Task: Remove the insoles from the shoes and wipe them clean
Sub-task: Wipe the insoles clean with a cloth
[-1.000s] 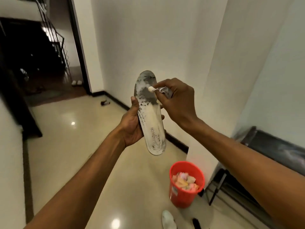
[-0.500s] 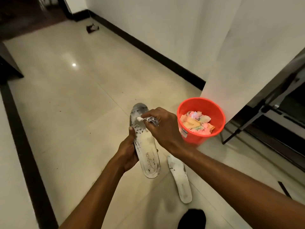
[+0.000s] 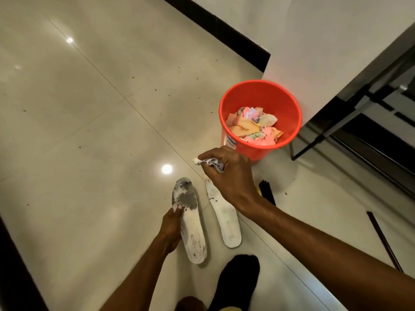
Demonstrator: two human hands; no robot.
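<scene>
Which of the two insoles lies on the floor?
The whiter insole, on the right; the grey-smudged insole beside it is gripped by the left hand.

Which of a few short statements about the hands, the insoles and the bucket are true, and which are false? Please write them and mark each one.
1. The left hand holds a stained insole. True.
2. The right hand holds nothing. False: it pinches a crumpled wipe.
3. A second insole lies on the floor. True.
4. The red bucket has nothing inside. False: coloured scraps lie in it.
</scene>
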